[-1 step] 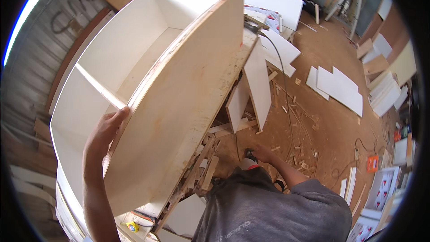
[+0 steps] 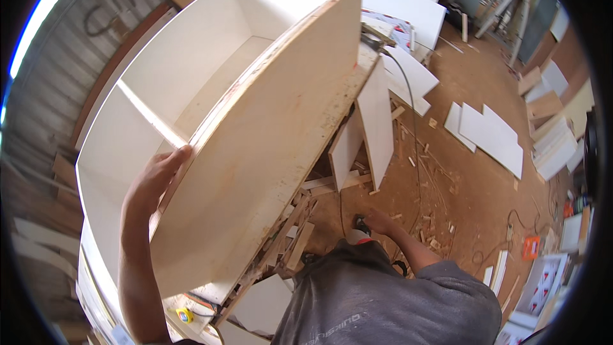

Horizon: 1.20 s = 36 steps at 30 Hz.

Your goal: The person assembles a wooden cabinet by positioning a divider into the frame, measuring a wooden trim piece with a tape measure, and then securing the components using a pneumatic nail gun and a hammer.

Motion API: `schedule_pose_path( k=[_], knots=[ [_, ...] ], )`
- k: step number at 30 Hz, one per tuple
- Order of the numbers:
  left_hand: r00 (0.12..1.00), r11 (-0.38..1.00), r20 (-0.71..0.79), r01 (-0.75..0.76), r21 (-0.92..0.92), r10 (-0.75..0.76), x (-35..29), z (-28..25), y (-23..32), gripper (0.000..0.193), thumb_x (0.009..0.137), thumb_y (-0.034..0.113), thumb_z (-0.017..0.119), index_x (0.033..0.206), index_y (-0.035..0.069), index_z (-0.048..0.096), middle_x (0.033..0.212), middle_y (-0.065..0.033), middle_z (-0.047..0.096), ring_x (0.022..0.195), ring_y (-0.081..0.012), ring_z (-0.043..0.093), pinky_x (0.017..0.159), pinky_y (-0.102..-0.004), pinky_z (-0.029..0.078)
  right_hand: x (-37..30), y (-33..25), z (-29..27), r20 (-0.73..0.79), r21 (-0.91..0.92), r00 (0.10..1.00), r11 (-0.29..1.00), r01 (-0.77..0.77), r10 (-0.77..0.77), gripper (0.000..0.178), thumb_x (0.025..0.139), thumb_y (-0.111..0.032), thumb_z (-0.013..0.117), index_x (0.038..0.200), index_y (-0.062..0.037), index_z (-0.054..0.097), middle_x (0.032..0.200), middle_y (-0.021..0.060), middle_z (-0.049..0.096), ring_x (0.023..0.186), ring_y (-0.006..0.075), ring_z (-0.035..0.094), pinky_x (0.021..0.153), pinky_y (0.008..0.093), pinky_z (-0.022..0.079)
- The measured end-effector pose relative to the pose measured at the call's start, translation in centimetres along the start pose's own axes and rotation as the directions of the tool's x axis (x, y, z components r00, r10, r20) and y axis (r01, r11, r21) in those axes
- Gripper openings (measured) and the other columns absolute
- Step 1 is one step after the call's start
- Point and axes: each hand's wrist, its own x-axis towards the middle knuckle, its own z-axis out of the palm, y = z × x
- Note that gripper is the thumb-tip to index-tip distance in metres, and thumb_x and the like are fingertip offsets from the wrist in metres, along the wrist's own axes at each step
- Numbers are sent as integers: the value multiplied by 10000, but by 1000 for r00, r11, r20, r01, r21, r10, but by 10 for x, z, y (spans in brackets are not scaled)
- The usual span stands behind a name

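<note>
A large white cabinet [image 2: 191,70] with an inner shelf lies tilted on a workbench, its bare plywood side panel [image 2: 268,147] facing me. My left hand [image 2: 156,182] grips the front edge of that panel, fingers curled over the rim into the cabinet. My right hand [image 2: 378,222] reaches down low beside the bench and closes on a small red and grey power tool [image 2: 357,236] near the dirt floor. My grey shirt hides part of the tool. A black cable [image 2: 412,121] runs from the bench top down toward the floor.
White boards [image 2: 377,121] lean against the bench. More white panels [image 2: 488,134] and wood offcuts [image 2: 434,223] lie on the dirt floor. A yellow tape measure [image 2: 185,315] sits below the cabinet. Stacked boards [image 2: 549,147] stand at right, a corrugated wall [image 2: 45,89] at left.
</note>
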Motion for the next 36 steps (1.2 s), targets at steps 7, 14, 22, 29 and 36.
schedule_pose_path(
  k=[7, 14, 22, 29, 36],
  knots=[
    [993, 972, 66, 106, -209, -94, -11, -12, -26, 643, 894, 582, 569, 1227, 37, 647, 1089, -150, 683, 903, -190, 672, 748, -345, 556, 67, 92, -37, 321, -145, 931, 963, 229, -173, 261, 898, -218, 525, 1009, 11, 583, 716, 46, 591, 597, 147, 575, 535, 320, 464],
    [944, 946, -330, 123, 299, -18, -27, 17, 10, 743, 839, 707, 541, 1108, 39, 723, 1177, -191, 668, 1130, -327, 603, 953, -397, 455, 141, 194, -136, 393, -207, 908, 976, -65, 144, 285, 897, -275, 601, 1059, -43, 565, 803, 130, 625, 643, 207, 635, 544, 330, 532],
    [869, 958, -495, 145, 249, -3, -19, 40, 4, 694, 880, 650, 535, 1113, 19, 706, 1155, -162, 674, 1120, -319, 608, 960, -421, 456, 169, 133, -115, 454, -272, 851, 950, -150, 264, 290, 896, -279, 603, 1065, -46, 565, 821, 133, 627, 656, 213, 639, 553, 337, 534],
    [680, 948, -713, 81, 306, 172, -31, 55, 5, 548, 902, 542, 561, 1116, 49, 668, 1079, -146, 666, 1068, -304, 604, 921, -433, 444, 153, 90, -47, 554, -290, 804, 955, -56, 215, 294, 896, -282, 605, 1071, -49, 564, 837, 136, 628, 668, 219, 642, 561, 343, 537],
    [167, 742, -811, -538, 401, 560, -139, 173, -25, 409, 854, 244, 681, 1192, 54, 552, 1158, -189, 544, 1119, -363, 517, 948, -459, 427, 104, 63, 29, 611, -341, 760, 940, 1, 221, 298, 895, -285, 607, 1076, -52, 564, 853, 139, 630, 679, 224, 645, 569, 349, 539]
  ],
)
